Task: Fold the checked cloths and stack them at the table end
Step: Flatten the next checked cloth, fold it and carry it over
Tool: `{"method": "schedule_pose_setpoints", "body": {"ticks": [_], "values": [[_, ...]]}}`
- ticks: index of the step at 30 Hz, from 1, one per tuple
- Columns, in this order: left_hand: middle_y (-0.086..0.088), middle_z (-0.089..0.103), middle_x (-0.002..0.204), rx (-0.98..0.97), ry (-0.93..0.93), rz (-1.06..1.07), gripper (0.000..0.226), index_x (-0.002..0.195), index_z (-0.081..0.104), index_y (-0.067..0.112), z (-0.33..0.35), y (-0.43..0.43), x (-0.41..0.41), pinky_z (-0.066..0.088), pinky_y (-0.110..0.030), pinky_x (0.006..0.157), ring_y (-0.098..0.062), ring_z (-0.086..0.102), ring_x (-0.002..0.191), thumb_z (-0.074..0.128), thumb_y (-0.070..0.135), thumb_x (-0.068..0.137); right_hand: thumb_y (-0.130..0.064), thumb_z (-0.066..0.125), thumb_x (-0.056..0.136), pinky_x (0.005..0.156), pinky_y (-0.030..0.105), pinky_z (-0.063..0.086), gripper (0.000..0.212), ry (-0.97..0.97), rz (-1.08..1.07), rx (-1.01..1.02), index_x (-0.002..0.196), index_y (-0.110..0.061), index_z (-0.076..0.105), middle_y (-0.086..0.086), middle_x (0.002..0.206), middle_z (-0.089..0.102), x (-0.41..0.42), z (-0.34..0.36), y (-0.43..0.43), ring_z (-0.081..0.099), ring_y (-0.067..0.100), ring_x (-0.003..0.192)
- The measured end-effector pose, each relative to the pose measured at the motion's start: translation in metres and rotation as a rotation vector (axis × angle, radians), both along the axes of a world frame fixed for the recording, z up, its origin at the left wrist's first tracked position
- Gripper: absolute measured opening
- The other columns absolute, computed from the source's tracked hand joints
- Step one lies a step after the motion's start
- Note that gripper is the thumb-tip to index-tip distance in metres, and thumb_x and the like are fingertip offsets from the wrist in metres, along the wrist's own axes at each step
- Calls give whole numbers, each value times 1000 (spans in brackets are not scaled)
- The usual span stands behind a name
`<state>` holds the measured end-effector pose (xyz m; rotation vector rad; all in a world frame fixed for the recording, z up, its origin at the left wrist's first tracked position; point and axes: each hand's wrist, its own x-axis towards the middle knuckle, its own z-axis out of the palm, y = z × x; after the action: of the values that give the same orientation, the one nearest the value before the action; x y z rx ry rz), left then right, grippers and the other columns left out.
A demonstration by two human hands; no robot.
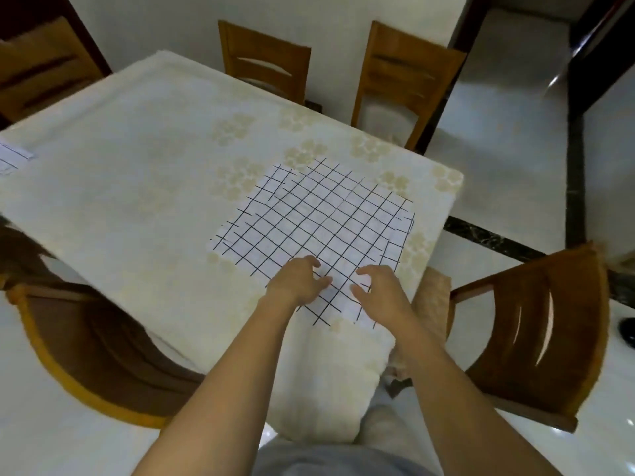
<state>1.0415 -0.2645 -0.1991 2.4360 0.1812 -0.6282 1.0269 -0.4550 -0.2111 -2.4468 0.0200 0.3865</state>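
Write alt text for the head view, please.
Both bare hands, left hand and right hand, rest with fingers spread on the near corner of a checked cloth lying flat on a cream table. Wooden chairs surround it.

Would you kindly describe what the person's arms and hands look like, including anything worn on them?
Both forearms are bare down to the bottom of the frame; no sleeves show. The left hand and right hand wear no gloves, and no watch, bracelet or ring is visible. Fingers are uncovered, with short nails as far as the blur allows.

A home dining room: a cloth-covered table (137, 173) ringed by wooden chairs (536, 338) on glossy floor tiles (498, 132).
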Motion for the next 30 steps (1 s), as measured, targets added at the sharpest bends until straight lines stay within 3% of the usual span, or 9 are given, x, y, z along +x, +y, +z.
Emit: {"method": "schedule_pose_setpoints", "body": {"ticks": [4, 8, 12, 15, 19, 23, 26, 30], "values": [[-5, 50, 147, -5, 40, 34, 60, 144, 45, 25, -28, -5, 9, 49, -43, 102, -25, 55, 126, 63, 50, 93, -27, 66, 93, 94, 17, 34, 50, 58, -34, 86, 139, -14, 49, 12, 141, 44, 19, -10, -5, 50, 23, 125], [-7, 37, 158, -17, 30, 98, 69, 153, 36, 21, -50, -3, 31, 39, -41, 114, -26, 42, 141, 64, 42, 95, -26, 65, 94, 110, 30, 32, 57, 109, -25, 116, 145, -11, 43, 11, 148, 38, 56, -28, -3, 41, 25, 136], [-8, 24, 165, 78, 0, 101, 76, 157, 30, 20, -65, 7, 63, 24, -39, 123, -25, 22, 153, 66, 41, 93, -30, 63, 94, 116, 42, 29, 55, 101, 3, 72, 144, -17, 45, 13, 157, 28, 101, -53, 7, 26, 30, 145], [-10, 27, 164, 151, -62, 196, 73, 156, 32, 19, -74, 24, 102, 27, -46, 121, -31, 27, 149, 66, 38, 94, -33, 61, 94, 113, 51, 31, 60, 63, -198, -67, 148, -20, 39, 13, 162, 17, 133, -66, 6, 21, 34, 147], [-13, 35, 157, 158, -96, 356, 76, 153, 37, 18, -86, 45, 151, 39, -50, 113, -36, 40, 140, 73, 37, 89, -29, 66, 91, 112, 54, 30, 67, 139, -441, -1, 150, -21, 35, 14, 163, 6, 157, -75, 0, 19, 37, 146], [-16, 36, 155, 175, -94, 418, 79, 152, 36, 16, -98, 56, 186, 36, -49, 111, -40, 34, 140, 71, 48, 89, -20, 67, 92, 109, 38, 36, 62, 51, -520, 124, 147, -14, 39, 14, 159, 14, 167, -84, -3, 23, 32, 144], [-18, 38, 151, 219, -110, 449, 74, 151, 35, 15, -99, 58, 208, 35, -51, 109, -43, 33, 138, 65, 48, 93, -16, 70, 90, 106, 34, 42, 70, 56, -612, 201, 149, -11, 33, 15, 156, 14, 177, -90, -6, 33, 33, 138], [-12, 56, 137, 160, -85, 538, 65, 139, 47, 14, -104, 63, 225, 40, -45, 103, -37, 47, 130, 61, 56, 91, -18, 72, 89, 93, 21, 40, 79, 148, -797, 363, 152, -15, 24, 18, 152, 18, 187, -89, -11, 49, 20, 113]]}}
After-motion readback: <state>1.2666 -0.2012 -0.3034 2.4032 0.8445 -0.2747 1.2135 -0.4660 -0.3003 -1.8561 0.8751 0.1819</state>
